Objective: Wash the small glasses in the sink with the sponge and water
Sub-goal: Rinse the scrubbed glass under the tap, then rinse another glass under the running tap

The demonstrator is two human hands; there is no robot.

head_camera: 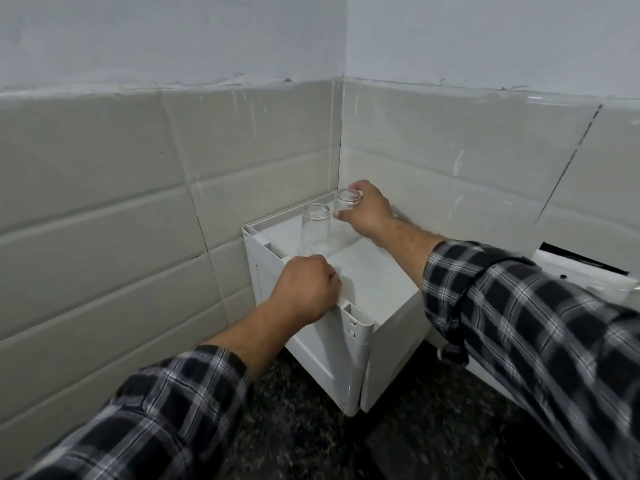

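Note:
Two small clear glasses stand upside down on top of a white box-shaped appliance [367,271] in the corner. My right hand [367,213] grips the far glass [346,199] round its upturned base. The near glass [314,230] stands free just to its left. My left hand [304,289] is curled into a fist at the appliance's front left edge, just in front of the near glass; what it holds, if anything, is hidden. No sink, sponge or water is in view.
Beige tiled walls [138,188] meet in a corner right behind the appliance. A dark speckled counter [294,427] lies below it. Another white object [588,268] sits to the right, behind my right sleeve.

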